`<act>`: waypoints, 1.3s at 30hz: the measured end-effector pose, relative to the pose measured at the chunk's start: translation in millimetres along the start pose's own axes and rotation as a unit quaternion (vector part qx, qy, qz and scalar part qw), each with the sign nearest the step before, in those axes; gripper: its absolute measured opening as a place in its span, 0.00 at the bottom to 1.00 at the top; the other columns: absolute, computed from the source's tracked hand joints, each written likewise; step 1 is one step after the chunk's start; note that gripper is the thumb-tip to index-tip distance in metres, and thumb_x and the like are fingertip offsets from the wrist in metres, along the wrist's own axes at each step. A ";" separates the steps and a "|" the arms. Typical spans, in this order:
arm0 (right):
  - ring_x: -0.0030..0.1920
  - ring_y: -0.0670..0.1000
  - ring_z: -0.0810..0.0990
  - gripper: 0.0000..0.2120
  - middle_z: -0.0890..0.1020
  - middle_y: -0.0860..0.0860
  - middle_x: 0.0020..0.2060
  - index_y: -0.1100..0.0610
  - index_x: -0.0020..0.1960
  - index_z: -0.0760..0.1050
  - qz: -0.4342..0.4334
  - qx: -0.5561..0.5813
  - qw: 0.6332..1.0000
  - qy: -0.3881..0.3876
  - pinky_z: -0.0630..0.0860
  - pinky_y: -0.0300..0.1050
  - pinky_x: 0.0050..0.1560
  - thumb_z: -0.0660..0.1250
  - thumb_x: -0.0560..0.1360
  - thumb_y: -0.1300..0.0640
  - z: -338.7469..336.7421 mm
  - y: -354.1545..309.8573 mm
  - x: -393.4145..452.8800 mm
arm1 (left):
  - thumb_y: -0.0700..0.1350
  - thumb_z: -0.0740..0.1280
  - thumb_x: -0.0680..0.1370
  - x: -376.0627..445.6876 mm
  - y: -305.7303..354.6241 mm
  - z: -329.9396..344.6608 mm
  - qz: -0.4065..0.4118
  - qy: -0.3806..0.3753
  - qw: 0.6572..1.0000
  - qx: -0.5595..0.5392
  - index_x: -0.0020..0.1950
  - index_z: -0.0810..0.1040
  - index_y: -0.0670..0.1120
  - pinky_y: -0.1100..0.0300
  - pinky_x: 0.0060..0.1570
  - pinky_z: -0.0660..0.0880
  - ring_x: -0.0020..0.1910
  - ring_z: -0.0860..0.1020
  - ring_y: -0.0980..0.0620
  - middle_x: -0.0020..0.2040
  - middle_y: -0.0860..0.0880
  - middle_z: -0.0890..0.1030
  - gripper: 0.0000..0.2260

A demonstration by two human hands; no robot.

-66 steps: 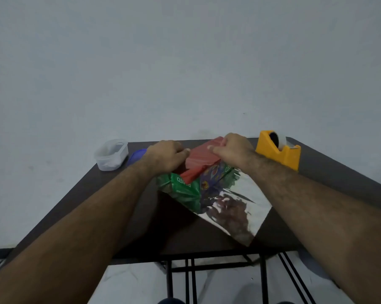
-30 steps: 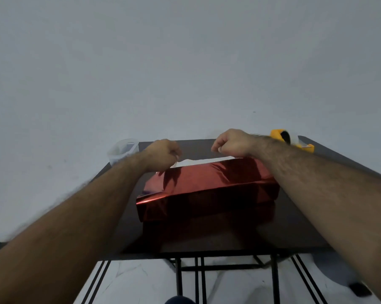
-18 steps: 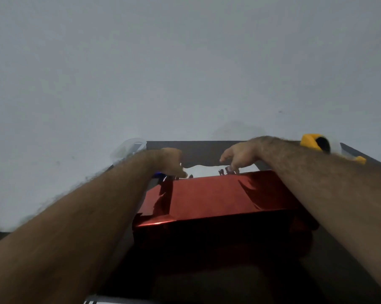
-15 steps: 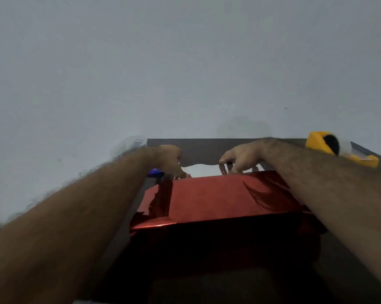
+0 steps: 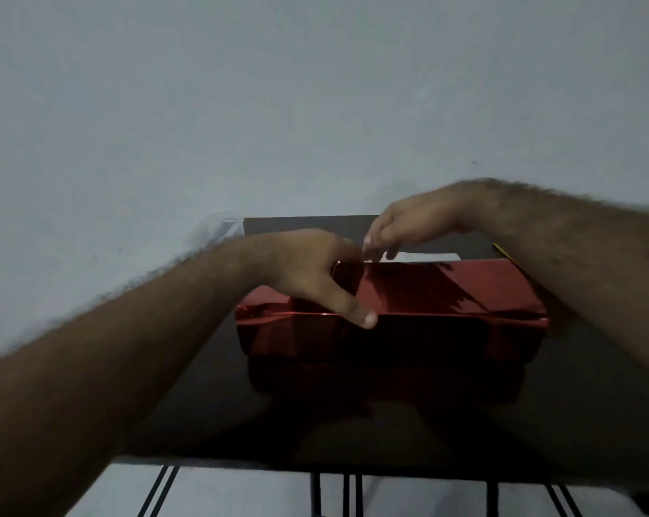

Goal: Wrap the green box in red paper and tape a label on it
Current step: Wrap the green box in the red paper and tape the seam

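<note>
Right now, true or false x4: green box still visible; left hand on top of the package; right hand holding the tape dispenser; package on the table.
1. Green of the box shows. False: red paper covers every side in view.
2. The left hand lies on the package, thumb at its near top edge. True.
3. The right hand holds the tape dispenser. False: its fingers are at the paper's far edge; only a yellow sliver shows behind the arm.
4. The package sits on the dark table. True.

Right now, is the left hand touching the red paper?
Touching. The head view shows the left hand lying on the red paper, thumb pressed on its near top edge.
</note>
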State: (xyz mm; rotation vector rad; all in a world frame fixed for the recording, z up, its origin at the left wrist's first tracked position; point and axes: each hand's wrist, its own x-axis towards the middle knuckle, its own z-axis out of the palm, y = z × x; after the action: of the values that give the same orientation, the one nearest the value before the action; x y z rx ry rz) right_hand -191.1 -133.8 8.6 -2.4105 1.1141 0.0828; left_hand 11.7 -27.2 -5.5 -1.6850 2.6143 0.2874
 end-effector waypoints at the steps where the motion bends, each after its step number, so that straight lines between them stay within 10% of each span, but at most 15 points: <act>1: 0.58 0.48 0.84 0.12 0.86 0.43 0.54 0.49 0.59 0.84 0.021 -0.029 0.999 -0.019 0.75 0.48 0.67 0.63 0.85 0.49 3.5 -1.2 -3.7 | 0.77 0.74 0.64 -1.9 6.4 3.9 0.001 0.006 1.000 0.013 0.74 0.73 0.55 0.57 0.61 0.77 0.62 0.79 0.55 0.65 0.58 0.80 0.45; 8: 0.68 0.47 0.75 0.16 0.78 0.41 0.67 0.44 0.69 0.79 0.145 -0.084 0.985 -0.036 0.65 0.48 0.75 0.59 0.85 0.47 20.5 2.0 -22.5 | 0.75 0.68 0.73 -18.4 23.1 30.6 0.048 0.018 0.999 -0.005 0.85 0.55 0.57 0.53 0.76 0.67 0.77 0.68 0.54 0.81 0.56 0.66 0.47; 13: 0.48 0.51 0.83 0.12 0.86 0.48 0.55 0.48 0.54 0.83 0.222 -0.083 0.969 -0.071 0.75 0.54 0.62 0.63 0.83 0.44 24.1 11.9 -18.0 | 0.73 0.67 0.76 -24.3 23.2 34.2 0.049 0.028 0.998 0.017 0.86 0.53 0.57 0.56 0.76 0.59 0.81 0.61 0.53 0.83 0.55 0.62 0.45; 22: 0.72 0.54 0.74 0.21 0.75 0.49 0.73 0.54 0.76 0.72 0.181 -0.189 0.965 -0.018 0.69 0.51 0.71 0.61 0.86 0.46 9.8 25.3 11.3 | 0.72 0.73 0.71 -21.7 16.5 32.1 0.075 0.014 0.997 -0.024 0.85 0.55 0.63 0.55 0.77 0.59 0.81 0.58 0.58 0.83 0.60 0.59 0.47; 27: 0.50 0.56 0.82 0.17 0.83 0.56 0.52 0.60 0.63 0.77 0.172 -0.049 0.983 -0.037 0.82 0.62 0.52 0.73 0.78 0.52 21.1 43.5 35.8 | 0.72 0.72 0.73 -22.5 17.7 33.9 0.083 0.018 0.996 -0.003 0.85 0.52 0.63 0.55 0.79 0.55 0.83 0.55 0.58 0.84 0.60 0.57 0.47; 32: 0.45 0.51 0.78 0.22 0.84 0.60 0.52 0.65 0.63 0.80 0.164 -0.083 0.983 0.003 0.75 0.43 0.39 0.78 0.72 0.57 24.0 35.6 44.7 | 0.72 0.71 0.73 -25.7 21.1 33.3 0.088 0.024 0.996 0.020 0.86 0.51 0.62 0.57 0.79 0.48 0.82 0.52 0.61 0.85 0.61 0.55 0.47; 39: 0.39 0.51 0.78 0.07 0.80 0.48 0.37 0.55 0.46 0.80 0.157 -0.050 0.977 0.133 0.71 0.41 0.34 0.78 0.73 0.61 11.6 18.8 33.4 | 0.70 0.75 0.71 -29.1 33.7 28.5 0.064 0.056 0.996 0.019 0.76 0.66 0.52 0.59 0.77 0.47 0.71 0.70 0.54 0.69 0.55 0.77 0.41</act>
State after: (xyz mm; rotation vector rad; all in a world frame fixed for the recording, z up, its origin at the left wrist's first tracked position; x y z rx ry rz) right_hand -181.0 -162.5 -17.4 -2.3608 1.6436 -0.0859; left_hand -9.1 17.1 -25.3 -1.5696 2.7937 0.1489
